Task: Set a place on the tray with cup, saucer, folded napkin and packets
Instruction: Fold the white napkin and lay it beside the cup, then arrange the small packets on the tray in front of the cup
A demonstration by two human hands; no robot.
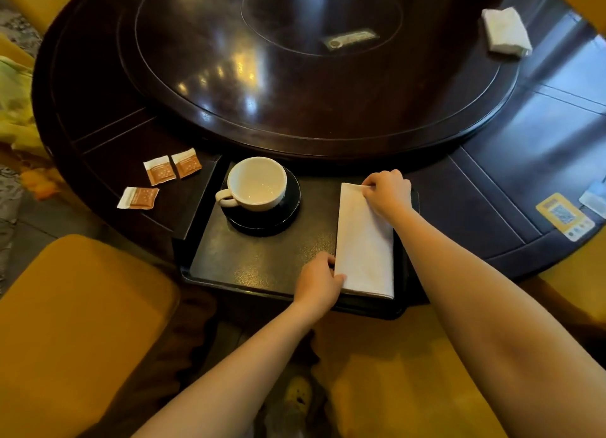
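A white cup (pixel 256 183) stands on a black saucer (pixel 262 222) at the far left of the dark tray (pixel 249 263). A white napkin (pixel 364 244), folded into a long rectangle, lies on the tray's right side. My left hand (pixel 316 281) pinches the napkin's near left corner. My right hand (pixel 387 191) pinches its far edge with curled fingers. Three brown and white packets (pixel 157 170) (pixel 186 163) (pixel 138 198) lie on the table left of the tray.
The tray sits at the near edge of a dark round table (pixel 524 162) with a raised turntable (pixel 295 60). Another folded white cloth (pixel 505 32) lies at the far right. A yellow QR sticker (pixel 564 216) is at the right edge. Yellow chairs (pixel 72 322) stand around.
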